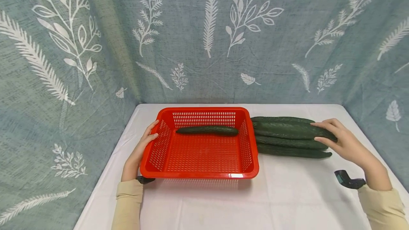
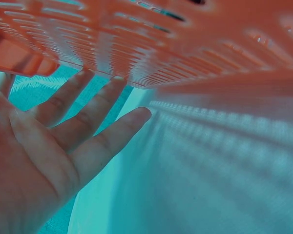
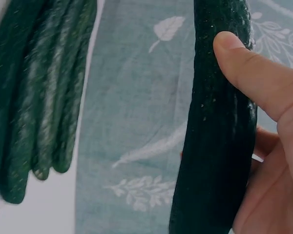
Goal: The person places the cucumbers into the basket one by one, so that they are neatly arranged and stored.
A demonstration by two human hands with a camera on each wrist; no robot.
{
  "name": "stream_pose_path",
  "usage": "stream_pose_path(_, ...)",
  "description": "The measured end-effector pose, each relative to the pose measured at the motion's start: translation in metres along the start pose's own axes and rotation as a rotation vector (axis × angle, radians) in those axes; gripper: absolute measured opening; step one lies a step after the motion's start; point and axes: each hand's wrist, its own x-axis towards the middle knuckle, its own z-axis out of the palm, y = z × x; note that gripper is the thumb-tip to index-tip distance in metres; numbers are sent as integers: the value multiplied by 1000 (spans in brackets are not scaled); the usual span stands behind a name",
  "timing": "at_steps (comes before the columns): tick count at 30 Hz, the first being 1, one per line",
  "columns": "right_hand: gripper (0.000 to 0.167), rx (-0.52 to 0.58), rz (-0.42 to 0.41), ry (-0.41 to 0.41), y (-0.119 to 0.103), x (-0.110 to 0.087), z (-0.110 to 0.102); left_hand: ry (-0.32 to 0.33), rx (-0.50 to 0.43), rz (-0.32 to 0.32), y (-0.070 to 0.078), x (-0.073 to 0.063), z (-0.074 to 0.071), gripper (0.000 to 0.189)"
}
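My right hand (image 1: pixel 343 141) grips the right end of a dark green cucumber (image 3: pixel 217 126), its thumb on top and its fingers round the far side. Held over the pile, that cucumber overlaps several other cucumbers (image 1: pixel 294 151) lying side by side. My left hand (image 1: pixel 142 148) rests at the left side of a red plastic basket (image 1: pixel 198 175), thumb and a finger over the rim. In the left wrist view, its straight fingers (image 2: pixel 107 146) reach up along the basket's slotted outer wall. One cucumber (image 1: pixel 207 130) lies lengthwise inside the basket, near its back wall.
A white cloth covers the table (image 1: pixel 204 205). Behind and at both sides hangs a grey-green curtain (image 1: pixel 191 45) with white leaf prints. The loose cucumbers lie right beside the basket's right wall. A dark wrist device (image 1: pixel 348 180) shows at the right wrist.
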Motion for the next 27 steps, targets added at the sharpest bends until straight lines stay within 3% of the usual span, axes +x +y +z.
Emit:
stream_pose_path(10, 48, 44, 15, -64, -14, 23, -2, 0, 7, -1, 2, -2, 1, 53)
stream_pose_path(27, 41, 47, -18, -86, -34, 57, 5, 0, 7, 2, -1, -1, -1, 53)
